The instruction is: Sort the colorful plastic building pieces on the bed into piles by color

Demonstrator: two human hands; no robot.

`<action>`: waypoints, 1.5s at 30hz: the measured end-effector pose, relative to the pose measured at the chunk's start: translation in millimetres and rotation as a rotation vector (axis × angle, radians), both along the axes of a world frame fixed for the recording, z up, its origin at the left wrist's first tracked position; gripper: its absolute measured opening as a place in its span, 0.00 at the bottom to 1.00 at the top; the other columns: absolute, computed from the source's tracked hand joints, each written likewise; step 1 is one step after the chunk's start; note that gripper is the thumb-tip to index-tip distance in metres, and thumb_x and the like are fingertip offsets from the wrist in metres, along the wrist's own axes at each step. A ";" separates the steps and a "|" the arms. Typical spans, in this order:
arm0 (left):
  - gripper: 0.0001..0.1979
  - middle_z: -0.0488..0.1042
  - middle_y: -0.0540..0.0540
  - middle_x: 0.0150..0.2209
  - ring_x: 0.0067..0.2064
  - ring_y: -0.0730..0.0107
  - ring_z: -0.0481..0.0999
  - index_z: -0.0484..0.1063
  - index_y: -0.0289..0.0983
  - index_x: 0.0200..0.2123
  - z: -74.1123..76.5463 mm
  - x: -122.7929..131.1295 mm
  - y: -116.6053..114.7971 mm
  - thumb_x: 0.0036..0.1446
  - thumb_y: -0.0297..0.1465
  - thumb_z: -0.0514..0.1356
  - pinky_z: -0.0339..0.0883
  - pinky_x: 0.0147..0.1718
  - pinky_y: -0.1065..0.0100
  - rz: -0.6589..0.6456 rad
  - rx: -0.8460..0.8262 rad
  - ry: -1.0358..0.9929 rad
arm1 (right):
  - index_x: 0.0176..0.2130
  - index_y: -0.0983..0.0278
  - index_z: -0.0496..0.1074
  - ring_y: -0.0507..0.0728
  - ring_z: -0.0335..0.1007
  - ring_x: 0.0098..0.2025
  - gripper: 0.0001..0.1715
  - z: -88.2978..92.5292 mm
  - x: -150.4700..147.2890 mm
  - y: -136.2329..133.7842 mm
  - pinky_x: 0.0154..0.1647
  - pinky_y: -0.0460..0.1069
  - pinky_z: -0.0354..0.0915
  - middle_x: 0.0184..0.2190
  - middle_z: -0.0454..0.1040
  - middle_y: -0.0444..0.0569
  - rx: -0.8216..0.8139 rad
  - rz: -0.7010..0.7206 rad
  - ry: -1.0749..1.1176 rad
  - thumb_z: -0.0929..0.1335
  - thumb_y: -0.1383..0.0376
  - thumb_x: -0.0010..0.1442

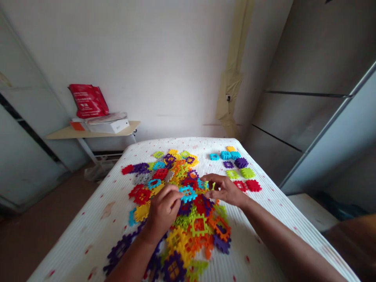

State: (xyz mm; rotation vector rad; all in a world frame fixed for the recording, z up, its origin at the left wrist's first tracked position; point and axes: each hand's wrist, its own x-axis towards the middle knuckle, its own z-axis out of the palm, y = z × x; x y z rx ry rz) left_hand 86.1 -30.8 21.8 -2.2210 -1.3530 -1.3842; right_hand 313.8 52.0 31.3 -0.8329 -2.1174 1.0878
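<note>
Toothed plastic interlocking blocks in many colours lie in a loose heap along the middle of the table. My left hand [166, 206] is closed, its fingertips at the left edge of a light blue window-shaped block [188, 194] above the heap. To the right, my right hand [223, 190] has its thumb and fingers curved around a lime green block [210, 186], which is partly hidden by the fingers. Behind that one shows another light blue block [201, 183]. Just below the hands lies a lime green square frame block [199, 225], with an orange frame block [220, 228] beside it.
Small groups sorted by colour stand at the far right: light blue blocks [226, 155], purple blocks [241, 162], green blocks [247, 172] and red blocks [253, 185]. A white spotted cloth [96, 235] covers the table. A side table [129, 128] with a red bag [88, 101] stands at the back left.
</note>
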 end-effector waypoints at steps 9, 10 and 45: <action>0.07 0.71 0.47 0.31 0.35 0.73 0.73 0.71 0.37 0.31 -17.4 5.2 -7.3 0.55 0.21 0.56 0.68 0.36 0.72 0.008 0.096 0.123 | 0.54 0.63 0.66 0.61 0.64 0.52 0.38 11.5 -25.5 -10.9 0.51 0.54 0.61 0.52 0.67 0.57 0.345 0.183 -0.183 0.73 0.53 0.47; 0.07 0.71 0.47 0.31 0.35 0.73 0.72 0.71 0.37 0.32 -18.0 5.3 -7.8 0.55 0.21 0.56 0.68 0.36 0.72 -0.003 0.099 0.125 | 0.55 0.63 0.65 0.61 0.64 0.52 0.37 12.5 -27.2 -11.5 0.51 0.53 0.61 0.52 0.68 0.56 0.367 0.195 -0.202 0.72 0.54 0.47; 0.07 0.73 0.50 0.33 0.35 0.70 0.73 0.73 0.38 0.31 -21.6 -101.5 -11.1 0.52 0.34 0.58 0.66 0.39 0.68 0.512 -0.105 -0.312 | 0.51 0.61 0.69 0.62 0.69 0.46 0.33 1.9 55.4 219.0 0.38 0.49 0.64 0.46 0.73 0.54 0.288 -0.410 -1.217 0.71 0.67 0.44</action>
